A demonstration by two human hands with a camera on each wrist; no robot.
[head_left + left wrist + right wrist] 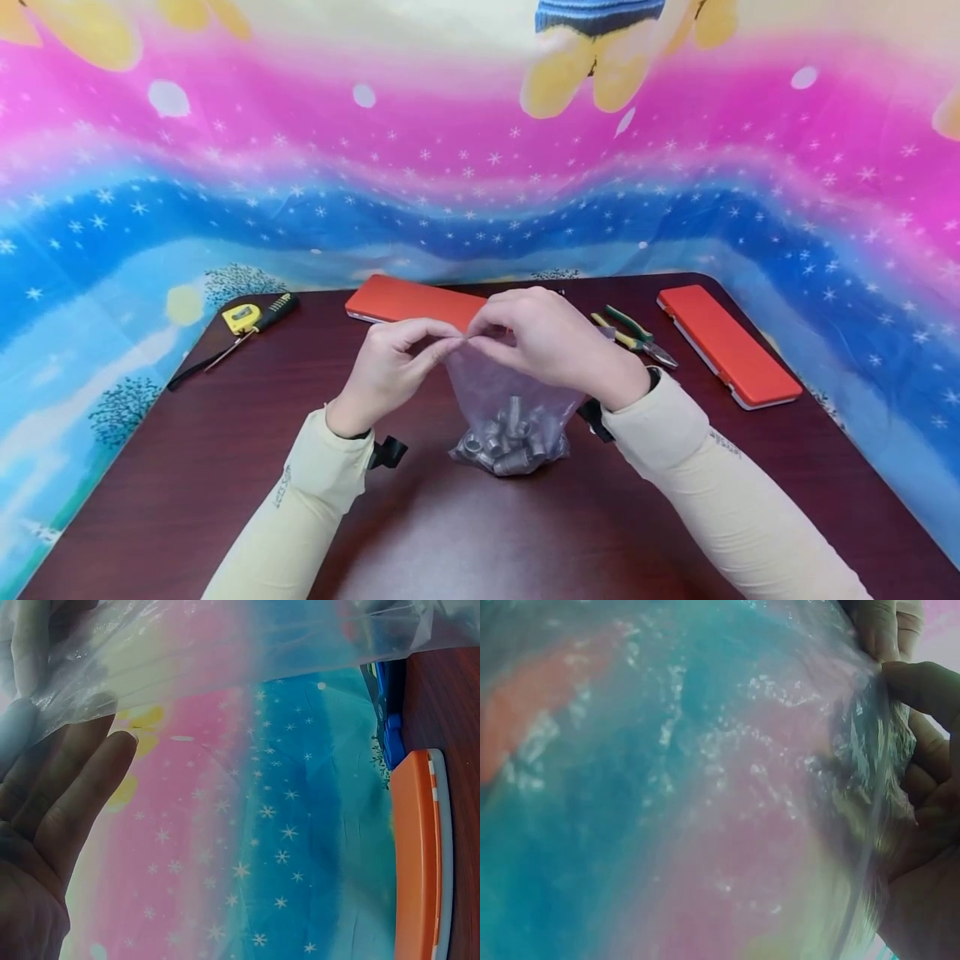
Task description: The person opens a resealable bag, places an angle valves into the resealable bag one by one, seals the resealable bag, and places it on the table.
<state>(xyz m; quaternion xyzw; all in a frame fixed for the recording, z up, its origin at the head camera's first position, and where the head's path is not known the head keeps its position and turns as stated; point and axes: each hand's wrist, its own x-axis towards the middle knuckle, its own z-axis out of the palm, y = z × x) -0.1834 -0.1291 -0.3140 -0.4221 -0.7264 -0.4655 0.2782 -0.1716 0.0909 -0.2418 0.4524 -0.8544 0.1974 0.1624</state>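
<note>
**Clear bag of metal sockets being pinched at its top by both hands**

A dark red surface [225, 467] is being backed by a bright pink and blue starry cloth [300, 192]. At the far left, a yellow tape measure [241, 318] and a black-handled screwdriver [258, 325] are lying side by side. An orange case [412, 302] is lying along the far edge, partly hidden behind the hands, and a second orange case [727, 344] is lying at the far right. Green-handled pliers [633, 335] are resting between the two cases.

At the middle of the surface a clear plastic bag [510, 400] is being held upright, its long axis vertical and its mouth pointing up. Metal sockets [510, 437] are piled in its bottom, which is resting on the surface. The top edge is being pinched by the left hand [393, 367] and the right hand [551, 342], fingertips meeting above the bag.
</note>
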